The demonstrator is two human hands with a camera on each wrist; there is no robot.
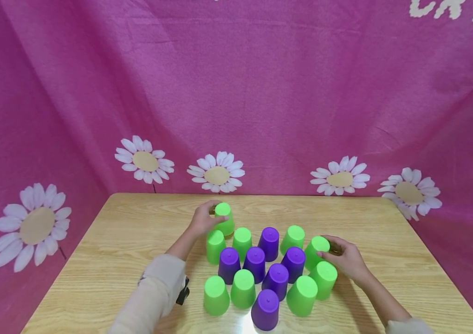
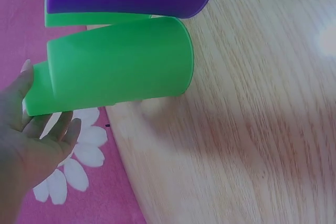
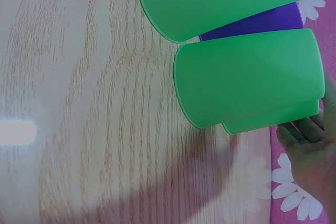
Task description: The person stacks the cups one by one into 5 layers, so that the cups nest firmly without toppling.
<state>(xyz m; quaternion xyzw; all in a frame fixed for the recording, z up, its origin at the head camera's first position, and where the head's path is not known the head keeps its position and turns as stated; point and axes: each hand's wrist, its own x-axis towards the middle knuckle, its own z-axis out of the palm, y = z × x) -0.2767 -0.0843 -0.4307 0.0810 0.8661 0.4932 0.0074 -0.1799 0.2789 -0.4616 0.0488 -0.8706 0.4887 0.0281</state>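
Upside-down green and purple plastic cups stand in a cluster on the wooden table. At the back left, my left hand (image 1: 204,221) grips a green cup (image 1: 227,227), thumb on its near side and fingers behind. That held cup (image 2: 41,90) is partly covered by a nearer green cup (image 2: 121,61) in the left wrist view. On the right side my right hand (image 1: 348,260) holds another green cup (image 1: 314,250) between thumb and fingers. From the right wrist, this cup (image 3: 278,118) shows only as a strip behind a closer green cup (image 3: 252,77).
Purple cups (image 1: 255,265) fill the middle of the cluster, with one purple cup (image 1: 265,310) at the front. More green cups (image 1: 216,296) stand around them. Behind the wooden table (image 1: 106,260) hangs a magenta cloth (image 1: 261,102) with white daisies.
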